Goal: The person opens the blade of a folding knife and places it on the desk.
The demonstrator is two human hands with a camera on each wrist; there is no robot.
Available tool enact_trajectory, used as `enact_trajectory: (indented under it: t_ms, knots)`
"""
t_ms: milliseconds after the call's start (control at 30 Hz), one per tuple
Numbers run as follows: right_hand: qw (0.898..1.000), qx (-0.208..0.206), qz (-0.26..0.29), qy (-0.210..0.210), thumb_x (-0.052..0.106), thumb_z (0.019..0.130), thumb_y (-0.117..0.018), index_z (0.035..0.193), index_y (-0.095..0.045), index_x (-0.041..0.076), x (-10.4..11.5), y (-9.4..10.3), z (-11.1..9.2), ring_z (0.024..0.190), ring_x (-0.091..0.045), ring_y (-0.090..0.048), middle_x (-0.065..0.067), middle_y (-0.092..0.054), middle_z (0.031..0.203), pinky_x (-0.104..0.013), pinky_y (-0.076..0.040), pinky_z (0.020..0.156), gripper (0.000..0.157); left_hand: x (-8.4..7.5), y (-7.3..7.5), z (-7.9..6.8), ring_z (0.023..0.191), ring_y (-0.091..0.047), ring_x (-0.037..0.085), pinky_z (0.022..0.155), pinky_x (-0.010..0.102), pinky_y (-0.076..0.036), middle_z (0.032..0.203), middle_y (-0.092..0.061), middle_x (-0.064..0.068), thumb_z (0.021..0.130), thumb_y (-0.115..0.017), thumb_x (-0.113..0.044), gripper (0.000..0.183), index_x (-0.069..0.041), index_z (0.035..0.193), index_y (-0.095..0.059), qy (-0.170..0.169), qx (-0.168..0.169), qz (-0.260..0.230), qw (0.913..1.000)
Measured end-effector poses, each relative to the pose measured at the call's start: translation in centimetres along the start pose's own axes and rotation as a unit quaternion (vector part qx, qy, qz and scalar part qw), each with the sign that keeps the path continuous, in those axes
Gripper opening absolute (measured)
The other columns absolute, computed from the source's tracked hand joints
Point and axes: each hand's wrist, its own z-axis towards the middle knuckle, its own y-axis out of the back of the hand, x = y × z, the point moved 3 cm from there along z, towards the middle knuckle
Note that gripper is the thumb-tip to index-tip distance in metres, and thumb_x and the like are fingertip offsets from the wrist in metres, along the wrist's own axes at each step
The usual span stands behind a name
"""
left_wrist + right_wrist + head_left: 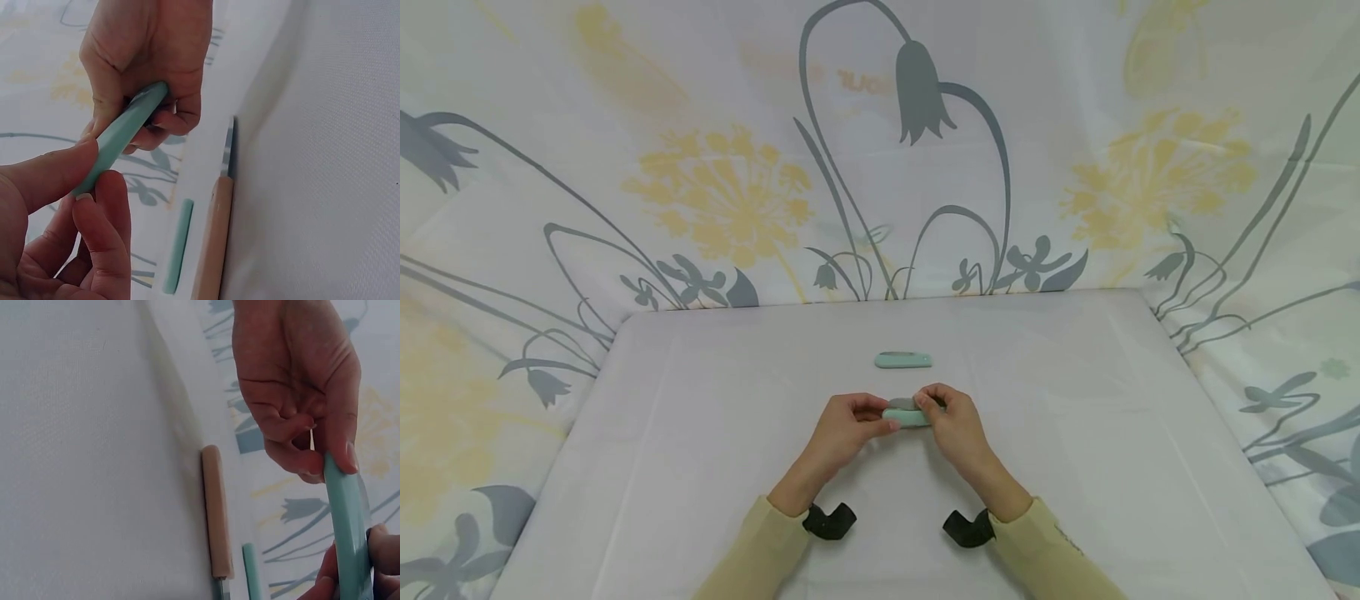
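Note:
Both hands hold a mint-green folding knife (906,417) above the middle of the table. Its grey blade (902,403) shows along the handle's far side in the head view. My left hand (847,429) pinches one end of the handle between thumb and fingers. At the other end, my right hand (958,431) grips the knife, thumb and fingertips at the blade side. Another mint-green folding knife (904,361) lies on the table beyond the hands. A peach-handled knife (215,240), blade out, lies beside it in the wrist views; the hands and held knife hide it in the head view.
The table (715,367) wears a white cover. A curtain with grey and yellow flowers (917,92) hangs behind it and along both sides. Black straps (830,522) stick out at the cuffs of the pale yellow sleeves (760,542).

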Motion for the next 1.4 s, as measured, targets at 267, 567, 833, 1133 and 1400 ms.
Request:
enact_trajectory:
  t_ms: [267, 567, 833, 1133, 1400]
  knots:
    - [0.997, 0.039, -0.031, 0.055, 0.018, 0.096, -0.068, 0.1, -0.073, 0.008, 0.8, 0.6, 0.7, 0.089, -0.018, -0.057, -0.001, -0.069, 0.094, -0.031, -0.046, 0.078, 0.012, 0.1, 0.3, 0.1, 0.086, -0.068, 0.017, 0.07, 0.031, -0.048, 0.097, -0.074, 0.005, 0.082, -0.081, -0.016, 0.026, -0.002, 0.103, -0.075, -0.008, 0.0, -0.001, 1.0]
    - [0.98, 0.127, -0.093, 0.118, 0.022, 0.091, -0.074, 0.095, -0.077, 0.014, 1.7, 0.2, 1.1, 0.083, -0.013, -0.064, 0.006, -0.071, 0.091, -0.032, -0.052, 0.07, 0.009, 0.1, -0.1, 0.0, 0.081, -0.068, 0.015, 0.068, 0.03, -0.046, 0.092, -0.074, 0.005, 0.084, -0.08, -0.014, 0.024, -0.001, 0.103, -0.074, -0.008, 0.028, -0.01, 0.9995]
    - [0.983, 0.108, -0.096, 0.115, 0.018, 0.091, -0.075, 0.091, -0.076, 0.012, 1.8, -0.1, 1.0, 0.082, -0.014, -0.063, 0.006, -0.071, 0.087, -0.032, -0.05, 0.067, 0.006, 0.3, -0.4, 0.1, 0.079, -0.068, 0.019, 0.066, 0.03, -0.049, 0.086, -0.074, 0.005, 0.088, -0.077, -0.016, 0.022, -0.001, 0.102, -0.072, -0.017, 0.024, -0.002, 0.9996]
    - [0.993, 0.068, -0.05, 0.087, 0.015, 0.091, -0.074, 0.092, -0.077, 0.01, 1.5, -0.2, 0.8, 0.084, -0.016, -0.06, 0.005, -0.072, 0.088, -0.032, -0.047, 0.069, 0.005, 0.0, -0.5, 0.2, 0.082, -0.07, 0.034, 0.07, 0.031, -0.052, 0.08, -0.073, 0.009, 0.089, -0.075, -0.015, 0.019, 0.001, 0.099, -0.071, -0.008, 0.016, -0.026, 0.9995]
    - [0.998, 0.033, -0.001, 0.048, 0.014, 0.093, -0.072, 0.094, -0.076, 0.005, 1.4, 0.1, 1.0, 0.078, -0.02, -0.055, -0.011, -0.069, 0.087, -0.027, -0.042, 0.066, 0.01, 0.5, -0.6, 0.3, 0.087, -0.069, 0.042, 0.072, 0.035, -0.053, 0.082, -0.072, 0.012, 0.091, -0.07, -0.007, 0.014, 0.003, 0.101, -0.069, 0.012, 0.03, -0.035, 0.9989]
